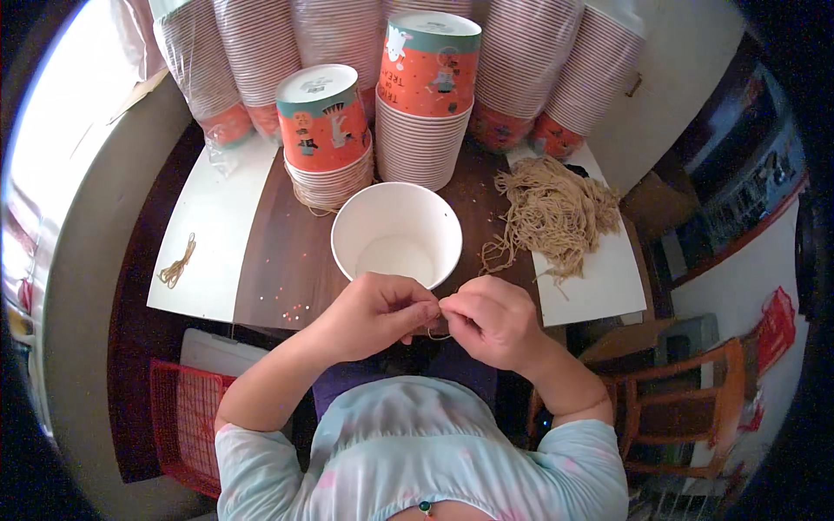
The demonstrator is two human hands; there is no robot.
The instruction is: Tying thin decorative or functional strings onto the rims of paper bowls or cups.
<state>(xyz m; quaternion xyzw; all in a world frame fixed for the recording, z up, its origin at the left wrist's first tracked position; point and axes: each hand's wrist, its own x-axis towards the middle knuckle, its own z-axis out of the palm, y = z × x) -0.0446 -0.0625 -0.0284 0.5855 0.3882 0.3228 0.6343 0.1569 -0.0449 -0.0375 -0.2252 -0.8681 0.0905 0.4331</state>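
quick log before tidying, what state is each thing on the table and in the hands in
left hand, closed, pinching at the cord
right hand, closed, pinching at the cord
cord, curved, partly hidden
white tub, mouth up, no contents seen
shorter tub stack, nested, upside down
taller tub stack, nested, upside down
tub stacks behind, nested, in clear plastic
cord heap, loose, tangled
small cord bundle, lying gathered

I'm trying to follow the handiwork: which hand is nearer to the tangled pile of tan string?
Right. The right hand is in front of the tangled tan string pile and to its left, apart from it; the left hand is farther left.
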